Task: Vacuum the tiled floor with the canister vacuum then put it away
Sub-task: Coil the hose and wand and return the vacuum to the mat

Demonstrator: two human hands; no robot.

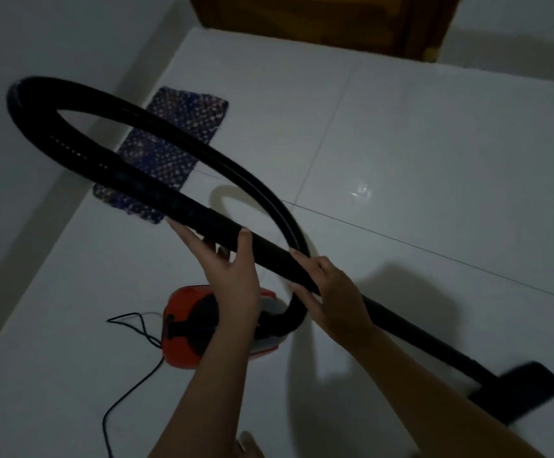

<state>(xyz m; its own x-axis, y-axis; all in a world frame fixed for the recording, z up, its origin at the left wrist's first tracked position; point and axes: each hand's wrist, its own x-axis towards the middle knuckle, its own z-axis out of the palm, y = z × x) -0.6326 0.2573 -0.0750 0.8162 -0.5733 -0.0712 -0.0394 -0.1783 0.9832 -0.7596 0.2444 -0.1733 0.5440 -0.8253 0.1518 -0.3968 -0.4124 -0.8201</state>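
1. Both hands are on the black wand (269, 256): left hand (232, 276) wraps it near the hose joint, thumb on top, fingers under; right hand (328, 292) is clamped lower down, fingers curled over the tube.
2. Wand runs down-right to the floor head (526, 388), which sits at or just above the tiled floor (434, 160) (blurred, can't tell contact).
3. Hose (80, 94) loops high to the left and curves back down to the red canister (189, 328), standing on the floor below the left forearm.
4. Step looks like sweeping the head over tiles. To do it well: keep the head flat, right hand steers, left hand steadies and keeps the hose loop from twisting.
5. Power cord (126, 385) trails loose beside the canister (trip and snag risk; keep the head off it).
6. Blue woven mat (166, 150) lies along the left wall, partly under the hose loop; it could get sucked up, so lift or skirt it.
7. Brown wooden door (318, 21) at top, well clear.
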